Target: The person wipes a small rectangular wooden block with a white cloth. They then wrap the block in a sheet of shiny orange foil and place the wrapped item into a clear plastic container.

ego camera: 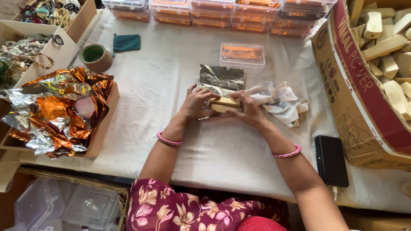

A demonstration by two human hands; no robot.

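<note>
Floral sleeve nearest. Left hand, right hand both grasping wooden block at surface centre, over silver foil. White cloth just right. Phone near right forearm.

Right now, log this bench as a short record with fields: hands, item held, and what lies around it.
left hand: grips the left end of the wooden block
right hand: grips the block's right end
under block: silver foil sheet on the white table cloth
right of hands: crumpled white rag
behind: clear plastic box with orange contents
left: tray of orange and silver foil, tape roll
right: carton of wooden blocks, black phone
</note>
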